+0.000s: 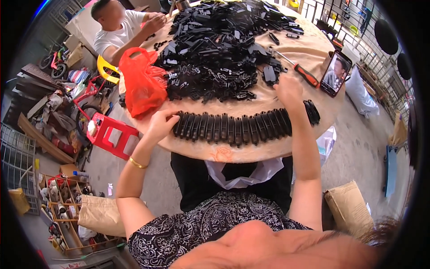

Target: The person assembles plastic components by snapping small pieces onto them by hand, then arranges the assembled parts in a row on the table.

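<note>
A curved row of slim black plastic parts [233, 129] stands side by side along the near edge of the round table. At the row's left end, my left hand [162, 124] touches the last part with its fingertips, thumb and forefinger a little apart. My right hand [290, 92] is beyond the row's right side, beside the edge of a large heap of loose black plastic pieces [215, 40]. Its fingers are curled together, and whatever they hold is hidden. My right forearm covers part of the row; a few more parts [312, 112] show to its right.
A screwdriver [306, 75] lies near a propped-up phone [337, 72] at the right. A red plastic bag [141, 83] sits at the table's left edge, above a red stool [112, 134]. Across the table, another person [123, 31] handles something small.
</note>
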`<state>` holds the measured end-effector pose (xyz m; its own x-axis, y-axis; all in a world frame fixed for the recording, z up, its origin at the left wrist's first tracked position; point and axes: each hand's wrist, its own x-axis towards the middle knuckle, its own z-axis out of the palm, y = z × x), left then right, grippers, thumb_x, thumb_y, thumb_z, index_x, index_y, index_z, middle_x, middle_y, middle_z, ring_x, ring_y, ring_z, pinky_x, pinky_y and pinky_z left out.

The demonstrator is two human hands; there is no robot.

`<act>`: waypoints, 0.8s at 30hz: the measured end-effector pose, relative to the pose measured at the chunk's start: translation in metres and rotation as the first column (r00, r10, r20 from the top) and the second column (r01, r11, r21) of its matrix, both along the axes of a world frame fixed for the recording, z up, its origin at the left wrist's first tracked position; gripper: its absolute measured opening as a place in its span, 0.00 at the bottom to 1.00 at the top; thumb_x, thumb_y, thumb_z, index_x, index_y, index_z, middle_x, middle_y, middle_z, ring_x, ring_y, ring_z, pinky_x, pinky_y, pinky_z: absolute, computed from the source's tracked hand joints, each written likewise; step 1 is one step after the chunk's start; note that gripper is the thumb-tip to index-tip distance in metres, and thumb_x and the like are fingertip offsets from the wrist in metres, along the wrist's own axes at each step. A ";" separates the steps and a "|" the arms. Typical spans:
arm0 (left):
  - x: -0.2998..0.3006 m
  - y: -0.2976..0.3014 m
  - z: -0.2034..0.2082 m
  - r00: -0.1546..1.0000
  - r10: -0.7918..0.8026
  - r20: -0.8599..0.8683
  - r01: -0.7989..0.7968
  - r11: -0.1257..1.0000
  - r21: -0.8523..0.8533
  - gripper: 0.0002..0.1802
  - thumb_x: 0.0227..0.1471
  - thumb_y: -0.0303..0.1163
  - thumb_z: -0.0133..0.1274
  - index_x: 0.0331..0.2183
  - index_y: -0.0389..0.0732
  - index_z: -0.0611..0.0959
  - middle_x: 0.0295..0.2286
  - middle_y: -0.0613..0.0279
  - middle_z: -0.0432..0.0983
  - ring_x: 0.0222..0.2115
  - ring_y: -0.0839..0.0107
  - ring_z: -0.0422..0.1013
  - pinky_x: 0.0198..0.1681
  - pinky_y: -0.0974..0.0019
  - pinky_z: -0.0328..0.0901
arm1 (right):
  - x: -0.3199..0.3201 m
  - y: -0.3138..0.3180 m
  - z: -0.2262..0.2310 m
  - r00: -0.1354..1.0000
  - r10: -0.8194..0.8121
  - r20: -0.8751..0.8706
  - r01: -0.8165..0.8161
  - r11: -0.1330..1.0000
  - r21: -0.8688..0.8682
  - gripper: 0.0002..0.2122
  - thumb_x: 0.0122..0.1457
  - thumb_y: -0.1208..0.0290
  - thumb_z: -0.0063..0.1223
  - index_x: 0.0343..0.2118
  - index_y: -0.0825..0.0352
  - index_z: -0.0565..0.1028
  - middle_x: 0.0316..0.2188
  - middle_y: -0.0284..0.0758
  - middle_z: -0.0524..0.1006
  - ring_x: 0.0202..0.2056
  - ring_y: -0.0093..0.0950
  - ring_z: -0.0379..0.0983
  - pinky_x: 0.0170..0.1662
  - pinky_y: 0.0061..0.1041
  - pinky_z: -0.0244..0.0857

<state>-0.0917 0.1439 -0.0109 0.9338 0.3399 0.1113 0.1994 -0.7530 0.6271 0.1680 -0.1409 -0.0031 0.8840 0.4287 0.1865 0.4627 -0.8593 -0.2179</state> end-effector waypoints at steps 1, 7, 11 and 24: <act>0.005 -0.009 0.006 1.000 0.007 -0.013 -0.007 1.000 -0.013 0.15 0.46 0.28 0.48 0.37 0.31 0.76 0.23 0.61 0.74 0.22 0.80 0.68 0.24 0.75 0.63 | 0.000 -0.001 0.000 1.000 -0.023 0.006 0.023 1.000 -0.015 0.11 0.46 0.64 0.55 0.27 0.68 0.75 0.30 0.42 0.75 0.34 0.36 0.73 0.36 0.31 0.66; 0.012 -0.014 0.028 0.996 0.005 -0.089 0.004 0.995 0.101 0.14 0.43 0.29 0.50 0.35 0.33 0.77 0.23 0.50 0.74 0.23 0.63 0.71 0.29 0.65 0.65 | 0.004 -0.001 -0.004 0.999 0.016 0.028 -0.015 0.999 -0.033 0.08 0.46 0.69 0.53 0.27 0.68 0.75 0.27 0.42 0.75 0.32 0.37 0.73 0.34 0.32 0.66; 0.061 -0.042 0.057 0.985 -0.125 0.120 0.087 0.957 0.276 0.14 0.42 0.32 0.52 0.34 0.35 0.77 0.25 0.51 0.71 0.28 0.59 0.70 0.32 0.63 0.64 | 0.007 -0.005 -0.004 0.993 0.049 0.104 -0.078 0.951 0.298 0.06 0.45 0.72 0.51 0.25 0.67 0.73 0.23 0.42 0.74 0.29 0.39 0.72 0.32 0.33 0.65; 0.256 -0.142 0.012 0.740 -0.671 -0.050 0.490 0.487 0.723 0.09 0.38 0.24 0.49 0.29 0.42 0.74 0.29 0.61 0.70 0.34 0.62 0.68 0.36 0.63 0.64 | 0.013 -0.006 -0.001 0.940 0.051 0.337 -0.293 0.627 0.722 0.05 0.47 0.73 0.50 0.25 0.69 0.72 0.23 0.43 0.72 0.29 0.41 0.69 0.32 0.34 0.63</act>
